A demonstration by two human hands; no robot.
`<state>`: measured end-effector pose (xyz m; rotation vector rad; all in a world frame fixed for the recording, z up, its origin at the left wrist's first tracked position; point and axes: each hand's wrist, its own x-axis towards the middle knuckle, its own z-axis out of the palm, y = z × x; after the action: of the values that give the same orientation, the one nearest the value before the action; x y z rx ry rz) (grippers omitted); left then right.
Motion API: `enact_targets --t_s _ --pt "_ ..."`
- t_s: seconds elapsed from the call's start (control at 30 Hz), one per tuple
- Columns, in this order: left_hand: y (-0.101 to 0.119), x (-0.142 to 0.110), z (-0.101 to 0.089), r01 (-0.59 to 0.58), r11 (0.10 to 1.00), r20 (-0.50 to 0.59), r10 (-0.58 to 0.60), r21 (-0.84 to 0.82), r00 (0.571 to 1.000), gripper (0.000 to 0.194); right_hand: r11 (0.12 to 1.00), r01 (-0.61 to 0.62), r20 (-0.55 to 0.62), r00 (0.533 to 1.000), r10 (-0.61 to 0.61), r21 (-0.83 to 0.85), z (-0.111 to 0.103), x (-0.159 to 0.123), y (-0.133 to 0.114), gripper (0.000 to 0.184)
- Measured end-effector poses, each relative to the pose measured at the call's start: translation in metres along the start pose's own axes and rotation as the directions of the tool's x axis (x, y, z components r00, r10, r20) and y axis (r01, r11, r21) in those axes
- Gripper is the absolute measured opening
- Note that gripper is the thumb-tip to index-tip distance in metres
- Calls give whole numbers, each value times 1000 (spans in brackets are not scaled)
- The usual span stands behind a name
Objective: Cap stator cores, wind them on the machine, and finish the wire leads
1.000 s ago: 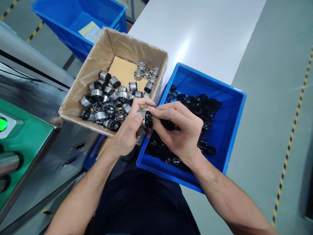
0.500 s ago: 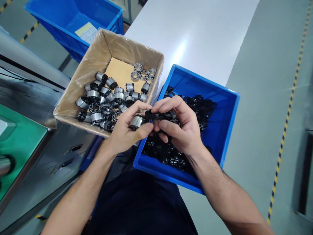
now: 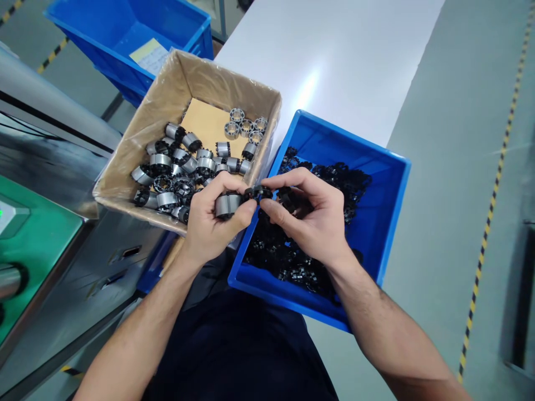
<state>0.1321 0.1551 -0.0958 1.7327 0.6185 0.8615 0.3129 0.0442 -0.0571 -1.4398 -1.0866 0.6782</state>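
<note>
My left hand (image 3: 205,218) is closed around a ridged metal motor core (image 3: 227,206), which lies in the curl of the fingers with black plastic at its edge. Between the fingertips of both hands sits a black plastic ring (image 3: 261,192). My right hand (image 3: 321,216) pinches that ring with thumb and forefinger. More black plastic pieces (image 3: 288,198) rest inside the right palm, partly hidden by the fingers. Both hands hover over the near left part of a blue bin (image 3: 382,223) holding many black plastic parts (image 3: 301,275).
To the left stands a cardboard box (image 3: 125,161) lined with clear plastic, holding many metal cores (image 3: 167,200). Behind it is another blue bin (image 3: 179,30) with a paper note (image 3: 149,55). A white table (image 3: 334,50) extends beyond; a green-topped machine (image 3: 37,239) is at left.
My right fingers have spread from their tight cluster, so the black ring now shows between the fingertips. The metal core has turned slightly and moved a little left in my left hand.
</note>
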Motion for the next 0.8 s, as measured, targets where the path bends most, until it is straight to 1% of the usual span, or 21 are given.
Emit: enact_targets --t_s 0.07,0.1,0.17,0.23,0.3,0.4,0.47,0.53,0.63,0.8 --pt "0 2 -1 43 996 39 -40 -74 998 46 998 38 -41 998 -39 -40 2 -1 1 9" --pt "0 4 -2 78 986 60 -70 -148 996 47 998 46 -49 998 -48 -51 3 -1 2 8" --pt "0 7 -3 169 927 104 -142 -334 984 48 998 41 -44 998 -43 -49 3 0 2 9" --pt "0 10 -3 239 858 141 -196 -455 970 52 998 30 -24 999 -32 -48 3 0 3 9" --pt "1 10 -2 270 847 175 -212 -457 962 53 997 40 -17 999 -41 -66 3 1 3 9" --pt "2 5 0 300 857 204 -233 -418 951 59 991 99 -35 994 -103 -94 4 1 4 12" --pt "3 1 0 338 850 237 -260 -405 936 58 987 124 -26 992 -127 -105 5 1 4 11" --pt "5 -1 -1 354 852 265 -265 -387 927 54 987 124 -5 992 -126 -106 6 0 3 11" --pt "6 -2 -3 333 871 256 -251 -362 934 54 986 134 0 991 -134 -95 6 -2 3 13" --pt "6 -2 -3 257 912 247 -182 -321 952 55 967 180 -8 983 -184 -178 4 -3 4 14"
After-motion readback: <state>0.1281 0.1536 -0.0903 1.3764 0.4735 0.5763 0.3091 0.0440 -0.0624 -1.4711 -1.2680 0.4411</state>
